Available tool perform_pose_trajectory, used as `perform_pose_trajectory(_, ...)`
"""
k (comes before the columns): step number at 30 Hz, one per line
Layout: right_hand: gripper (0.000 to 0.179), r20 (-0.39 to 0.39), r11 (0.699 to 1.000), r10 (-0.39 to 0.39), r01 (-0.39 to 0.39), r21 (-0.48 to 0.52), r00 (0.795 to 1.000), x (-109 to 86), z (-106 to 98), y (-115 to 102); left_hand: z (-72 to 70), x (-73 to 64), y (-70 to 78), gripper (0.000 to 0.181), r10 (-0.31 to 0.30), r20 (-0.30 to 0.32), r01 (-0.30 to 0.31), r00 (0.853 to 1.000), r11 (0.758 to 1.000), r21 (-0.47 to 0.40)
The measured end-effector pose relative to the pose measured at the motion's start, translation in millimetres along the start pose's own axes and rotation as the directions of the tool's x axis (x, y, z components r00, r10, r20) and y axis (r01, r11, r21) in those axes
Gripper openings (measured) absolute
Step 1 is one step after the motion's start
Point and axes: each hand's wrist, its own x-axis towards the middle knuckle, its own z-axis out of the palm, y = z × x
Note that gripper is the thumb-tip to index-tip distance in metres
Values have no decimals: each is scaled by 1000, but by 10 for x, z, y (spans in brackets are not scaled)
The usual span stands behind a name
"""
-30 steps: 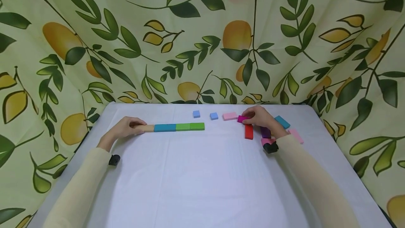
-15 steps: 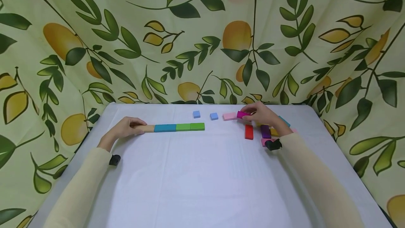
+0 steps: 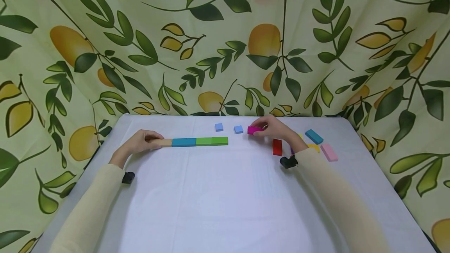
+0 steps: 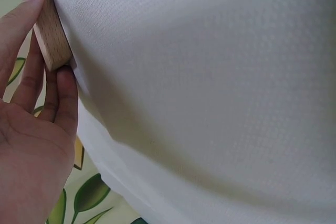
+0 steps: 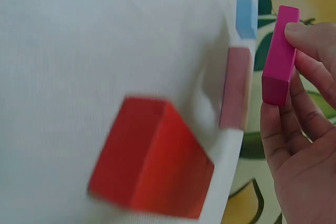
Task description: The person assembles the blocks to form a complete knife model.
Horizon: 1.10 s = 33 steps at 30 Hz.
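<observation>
My left hand (image 3: 138, 143) grips a plain wooden block (image 4: 52, 38), thumb on its face and fingers at its end. That block forms the left end of a straight row, with a blue block (image 3: 184, 142) and then two green blocks (image 3: 220, 141) running to the right. My right hand (image 3: 273, 128) pinches a magenta block (image 5: 278, 59) between thumb and fingers. The right wrist view shows it held up off the table, beside a light pink block (image 5: 235, 88) that lies on the cloth. In the head view the magenta block and hand hide that pink one.
Two small light blue blocks (image 3: 238, 129) lie near the back edge. A red block (image 3: 277, 147) is in front of my right hand. To the right are a teal block (image 3: 314, 136), a pink block (image 3: 329, 152) and partly hidden yellow and purple pieces. A patterned curtain hangs behind the white table.
My right hand has lifted the magenta block and carried it left, over the light pink block. The left hand and the row have stayed in place.
</observation>
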Motion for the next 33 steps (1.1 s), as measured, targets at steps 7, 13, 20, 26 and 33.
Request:
perform_pose_trajectory(7, 33, 55, 998, -43, 41, 38, 998, 120, 184, -96, -6, 5, -2, 30, -17, 4, 17, 1000, 1000, 7)
perform_pose_trajectory(13, 28, 85, 996, -91, 88, 35, 992, 219, 373, -149, 9, 2, -6, 29, -6, -8, 6, 1000, 1000, 10)
perform_pose_trajectory(20, 28, 102, 997, -74, 78, -29, 992, 300, 538, -263, 16, -18, 23, 29, -5, -17, 6, 1000, 1000, 12)
perform_pose_trajectory(26, 27, 94, 996, -49, 55, -65, 994, 319, 587, -306, 10, -19, 56, 29, 1, -4, -1, 1000, 1000, 10)
perform_pose_trajectory(33, 28, 90, 997, -40, 47, -69, 995, 325, 613, -301, 13, -14, 55, 29, -4, -4, 4, 1000, 1000, 16)
